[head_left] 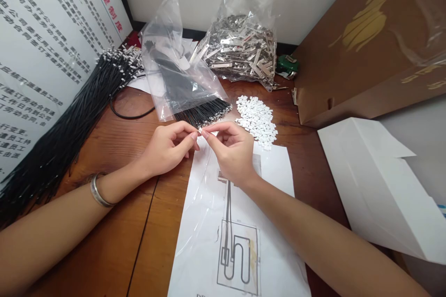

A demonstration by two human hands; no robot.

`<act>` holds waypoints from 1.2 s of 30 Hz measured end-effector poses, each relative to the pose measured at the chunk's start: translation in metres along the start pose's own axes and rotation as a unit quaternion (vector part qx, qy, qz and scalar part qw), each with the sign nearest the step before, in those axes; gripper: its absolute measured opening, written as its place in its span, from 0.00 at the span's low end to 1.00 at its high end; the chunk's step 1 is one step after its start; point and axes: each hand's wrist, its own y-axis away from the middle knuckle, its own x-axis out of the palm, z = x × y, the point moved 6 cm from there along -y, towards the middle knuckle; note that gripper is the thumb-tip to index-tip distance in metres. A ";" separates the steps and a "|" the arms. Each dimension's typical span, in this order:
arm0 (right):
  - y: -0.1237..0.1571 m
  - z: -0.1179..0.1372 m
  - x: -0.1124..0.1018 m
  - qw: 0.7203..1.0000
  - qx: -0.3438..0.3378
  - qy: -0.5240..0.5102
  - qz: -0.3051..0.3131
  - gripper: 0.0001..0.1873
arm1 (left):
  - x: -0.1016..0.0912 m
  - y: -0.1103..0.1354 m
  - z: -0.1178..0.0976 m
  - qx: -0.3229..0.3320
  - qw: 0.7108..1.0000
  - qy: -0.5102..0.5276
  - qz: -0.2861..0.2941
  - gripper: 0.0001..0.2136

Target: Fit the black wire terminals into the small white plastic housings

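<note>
My left hand point(169, 146) and my right hand point(230, 147) meet fingertip to fingertip over a wooden table point(118, 148). Both are pinched together on something tiny between them, too small to name. Just beyond the fingertips lies a bundle of thin black wires point(204, 112) sticking out of a clear plastic bag point(174, 69). A pile of small white plastic connectors point(257, 119) sits to the right of the wires. A silver bracelet point(98, 192) is on my left wrist.
A big bundle of black wires with white ends point(66, 134) lies at the left beside a printed board point(45, 46). A bag of metal clips point(240, 51) stands at the back. A paper drawing point(240, 236) lies under my right forearm. Brown cardboard box point(365, 46) and white paper bag point(379, 185) at right.
</note>
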 end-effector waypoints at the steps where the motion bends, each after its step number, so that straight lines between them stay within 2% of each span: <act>1: 0.000 0.000 0.000 1.000 0.000 0.001 0.000 0.02 | 0.000 0.000 0.000 0.001 1.000 -0.001 0.001 0.07; 36: 0.002 0.003 0.001 0.999 -0.015 0.041 0.002 0.02 | -0.001 0.000 -0.001 -0.002 1.000 -0.012 -0.002 0.08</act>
